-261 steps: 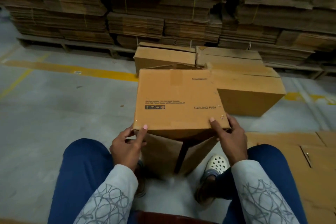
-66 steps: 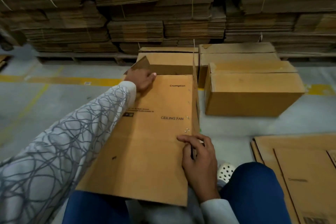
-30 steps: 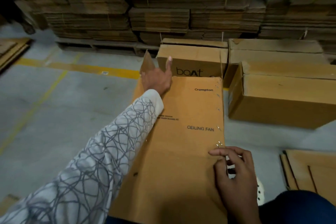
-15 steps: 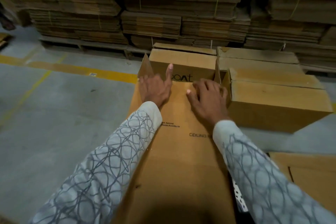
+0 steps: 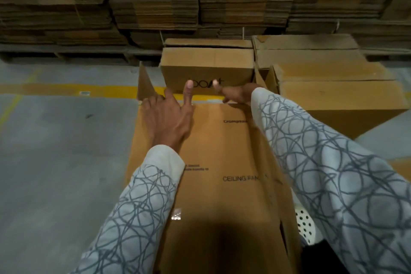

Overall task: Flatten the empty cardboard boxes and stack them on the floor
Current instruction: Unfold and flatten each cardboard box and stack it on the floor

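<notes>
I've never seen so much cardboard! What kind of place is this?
Probably a warehouse or packing storeroom. Tied bundles of flattened cardboard are piled high on pallets along the back, a yellow line is painted on the bare concrete floor, and closed boxes sit waiting.

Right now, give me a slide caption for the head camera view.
Both hands, left hand and right hand, press the far end of a flattened ceiling fan box on the warehouse floor.

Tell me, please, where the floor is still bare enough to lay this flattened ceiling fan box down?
The widest free patch is the grey concrete left of the flattened box, bordered ahead by the yellow line. Straight ahead is crowded: the boat box stands just past the left hand and right hand. Closed boxes fill the right.
</notes>
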`<action>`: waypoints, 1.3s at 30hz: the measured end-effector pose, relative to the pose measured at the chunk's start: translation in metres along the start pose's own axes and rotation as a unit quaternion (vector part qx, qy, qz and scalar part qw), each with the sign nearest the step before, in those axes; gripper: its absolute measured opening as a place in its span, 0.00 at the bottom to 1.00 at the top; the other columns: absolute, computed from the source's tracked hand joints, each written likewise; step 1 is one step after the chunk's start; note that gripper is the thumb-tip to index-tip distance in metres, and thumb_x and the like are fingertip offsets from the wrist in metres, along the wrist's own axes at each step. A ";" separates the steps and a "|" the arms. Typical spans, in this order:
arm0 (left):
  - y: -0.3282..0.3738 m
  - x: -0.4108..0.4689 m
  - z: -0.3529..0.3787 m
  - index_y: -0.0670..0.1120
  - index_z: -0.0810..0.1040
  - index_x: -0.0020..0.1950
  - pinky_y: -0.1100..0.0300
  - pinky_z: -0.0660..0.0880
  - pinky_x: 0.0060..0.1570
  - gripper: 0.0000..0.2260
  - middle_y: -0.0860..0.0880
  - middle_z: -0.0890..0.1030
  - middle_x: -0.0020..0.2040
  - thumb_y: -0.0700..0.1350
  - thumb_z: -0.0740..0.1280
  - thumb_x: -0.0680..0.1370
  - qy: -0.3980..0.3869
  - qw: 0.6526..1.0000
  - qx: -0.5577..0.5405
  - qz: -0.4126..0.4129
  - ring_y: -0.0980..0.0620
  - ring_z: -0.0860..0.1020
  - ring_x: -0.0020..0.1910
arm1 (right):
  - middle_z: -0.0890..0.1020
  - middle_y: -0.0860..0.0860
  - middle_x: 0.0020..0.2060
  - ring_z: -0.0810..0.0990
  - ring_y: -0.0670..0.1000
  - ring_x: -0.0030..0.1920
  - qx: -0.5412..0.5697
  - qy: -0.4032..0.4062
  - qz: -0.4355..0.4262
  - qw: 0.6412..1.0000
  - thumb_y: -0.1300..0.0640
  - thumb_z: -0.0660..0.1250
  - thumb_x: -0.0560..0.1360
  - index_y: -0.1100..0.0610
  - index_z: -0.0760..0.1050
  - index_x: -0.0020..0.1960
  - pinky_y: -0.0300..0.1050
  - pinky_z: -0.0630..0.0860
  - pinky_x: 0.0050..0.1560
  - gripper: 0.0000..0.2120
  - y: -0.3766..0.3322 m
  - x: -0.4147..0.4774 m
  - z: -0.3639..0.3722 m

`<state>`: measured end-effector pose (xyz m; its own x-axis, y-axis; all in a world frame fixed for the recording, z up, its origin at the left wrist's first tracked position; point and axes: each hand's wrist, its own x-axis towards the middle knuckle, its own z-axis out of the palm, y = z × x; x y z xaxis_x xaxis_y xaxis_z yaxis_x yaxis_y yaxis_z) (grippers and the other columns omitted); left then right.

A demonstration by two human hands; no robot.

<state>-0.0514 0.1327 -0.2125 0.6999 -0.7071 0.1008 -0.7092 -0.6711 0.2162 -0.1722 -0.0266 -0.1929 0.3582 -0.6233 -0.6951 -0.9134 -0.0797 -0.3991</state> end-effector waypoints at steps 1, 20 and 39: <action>-0.009 0.002 -0.001 0.44 0.74 0.72 0.41 0.64 0.71 0.48 0.35 0.79 0.65 0.74 0.31 0.77 0.001 1.000 -0.001 -0.003 0.36 0.74 0.66 | 0.59 0.54 0.83 0.61 0.63 0.80 0.085 -0.012 -0.026 0.996 0.18 0.41 0.73 0.50 0.57 0.84 0.66 0.60 0.74 0.51 -0.002 0.002 0.006; 0.012 -0.079 -0.042 0.45 0.76 0.69 0.41 0.59 0.75 0.43 0.39 0.79 0.66 0.72 0.36 0.80 0.024 0.998 -0.048 0.031 0.40 0.72 0.68 | 0.69 0.52 0.77 0.70 0.55 0.73 0.454 0.269 -0.287 0.800 0.28 0.40 0.80 0.47 0.75 0.70 0.65 0.64 0.75 0.37 0.070 -0.100 0.016; 0.023 -0.149 -0.058 0.49 0.50 0.84 0.42 0.45 0.81 0.40 0.39 0.47 0.84 0.74 0.46 0.80 0.049 0.986 -0.157 0.028 0.41 0.45 0.83 | 0.51 0.46 0.84 0.57 0.63 0.81 0.581 0.265 -0.340 0.690 0.30 0.38 0.81 0.37 0.62 0.80 0.71 0.58 0.77 0.32 0.118 -0.182 0.015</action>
<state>-0.1674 0.2354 -0.1662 0.6762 -0.7057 0.2115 -0.6964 -0.5186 0.4961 -0.3423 0.0890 -0.1219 0.2250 -0.9709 0.0824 0.3133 -0.0080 -0.9496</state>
